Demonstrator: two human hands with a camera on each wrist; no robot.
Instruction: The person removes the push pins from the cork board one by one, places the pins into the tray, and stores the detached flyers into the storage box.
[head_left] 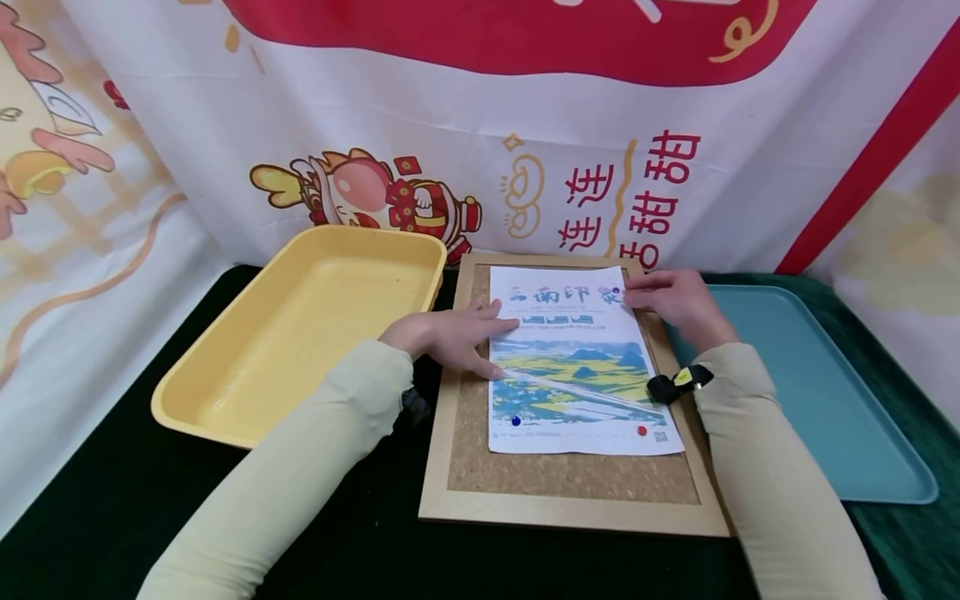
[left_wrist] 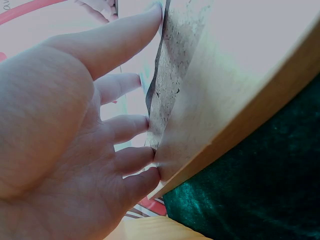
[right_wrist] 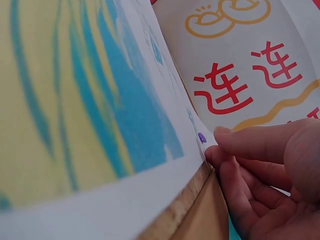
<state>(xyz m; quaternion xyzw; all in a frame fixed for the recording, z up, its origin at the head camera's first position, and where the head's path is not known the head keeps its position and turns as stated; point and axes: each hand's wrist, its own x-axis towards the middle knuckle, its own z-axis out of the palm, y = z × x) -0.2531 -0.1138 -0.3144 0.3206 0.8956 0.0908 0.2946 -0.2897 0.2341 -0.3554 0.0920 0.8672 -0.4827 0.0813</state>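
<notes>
A printed sheet of paper (head_left: 577, 333) with a blue and yellow landscape lies on a wood-framed corkboard (head_left: 573, 479). My left hand (head_left: 461, 337) rests on the sheet's left edge, fingers spread and fairly straight; in the left wrist view the thumb (left_wrist: 120, 42) also touches it. The right hand (head_left: 678, 304) is at the upper right corner, its thumb and finger pinching the paper's edge beside a purple pushpin (right_wrist: 202, 137). Lower down, a blue pushpin (head_left: 516, 422) sits at the left and a red pushpin (head_left: 642, 431) at the right.
On the left stands a yellow tray (head_left: 202, 408), close to the board. A teal tray (head_left: 817, 392) lies to the right, partly behind the right forearm. Dark green cloth (head_left: 360, 533) covers the table, and a printed white curtain (head_left: 480, 108) hangs behind.
</notes>
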